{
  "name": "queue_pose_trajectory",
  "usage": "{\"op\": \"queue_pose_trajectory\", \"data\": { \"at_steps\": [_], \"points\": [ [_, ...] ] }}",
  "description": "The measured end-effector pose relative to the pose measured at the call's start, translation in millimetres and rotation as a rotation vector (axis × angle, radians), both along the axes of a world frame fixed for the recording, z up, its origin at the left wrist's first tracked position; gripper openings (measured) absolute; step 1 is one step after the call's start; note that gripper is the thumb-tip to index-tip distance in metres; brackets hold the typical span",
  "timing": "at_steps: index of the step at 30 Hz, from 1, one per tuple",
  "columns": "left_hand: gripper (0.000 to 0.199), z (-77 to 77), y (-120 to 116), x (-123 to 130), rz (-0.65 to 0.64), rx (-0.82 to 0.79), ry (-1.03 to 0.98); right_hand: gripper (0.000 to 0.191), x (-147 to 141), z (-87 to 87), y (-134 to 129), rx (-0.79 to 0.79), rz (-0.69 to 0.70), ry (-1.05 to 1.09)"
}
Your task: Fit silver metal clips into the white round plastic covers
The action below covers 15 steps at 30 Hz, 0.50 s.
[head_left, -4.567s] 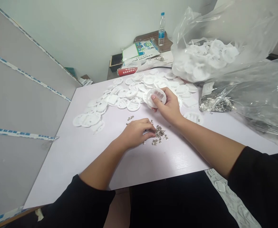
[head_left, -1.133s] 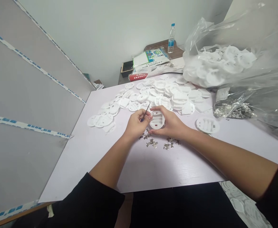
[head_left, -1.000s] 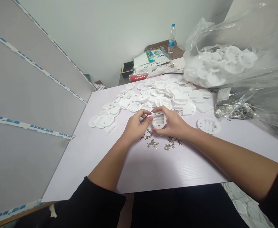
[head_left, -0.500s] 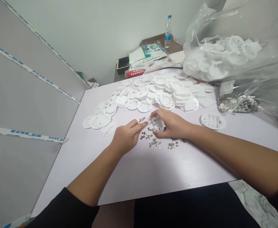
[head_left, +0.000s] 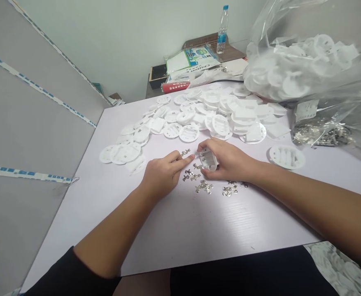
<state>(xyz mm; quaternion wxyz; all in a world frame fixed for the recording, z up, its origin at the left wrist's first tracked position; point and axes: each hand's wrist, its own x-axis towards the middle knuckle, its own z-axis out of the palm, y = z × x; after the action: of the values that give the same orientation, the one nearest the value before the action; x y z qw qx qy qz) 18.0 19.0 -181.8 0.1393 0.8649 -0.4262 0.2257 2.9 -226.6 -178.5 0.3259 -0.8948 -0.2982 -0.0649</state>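
My right hand [head_left: 226,158] is closed around the rim of a round white plastic part [head_left: 208,159], tilted up on edge with its slotted inner side facing left. My left hand [head_left: 164,170] is closed, index finger stretched toward that part. From its fingertip a thin metal tool [head_left: 197,156] reaches the part's edge; most of it is hidden in the hand, so its kind is unclear. Small metal contact pieces [head_left: 204,187] lie in loose clusters below and between both hands. Another round white part [head_left: 287,157] lies alone to the right.
A wide heap of round white parts [head_left: 189,132] covers the table's back half. At the right stand a clear bag of white parts [head_left: 303,70] and a bag of metal pieces [head_left: 322,131]. A water bottle [head_left: 222,31] is behind; a grey partition [head_left: 38,135] borders the left.
The camera view has shifted slightly, so the scene sits a little differently in frame. Both hands keep the same hold on the white part and the thin tool.
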Motion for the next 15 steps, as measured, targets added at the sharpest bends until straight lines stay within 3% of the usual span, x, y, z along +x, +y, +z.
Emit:
{"op": "queue_pose_trajectory", "data": {
  "at_steps": [15],
  "points": [
    [0.039,3.0,-0.5,0.5,-0.030,0.013,-0.034,0.040,-0.9,0.2,0.2,0.021,0.014,-0.008]
  ]
}}
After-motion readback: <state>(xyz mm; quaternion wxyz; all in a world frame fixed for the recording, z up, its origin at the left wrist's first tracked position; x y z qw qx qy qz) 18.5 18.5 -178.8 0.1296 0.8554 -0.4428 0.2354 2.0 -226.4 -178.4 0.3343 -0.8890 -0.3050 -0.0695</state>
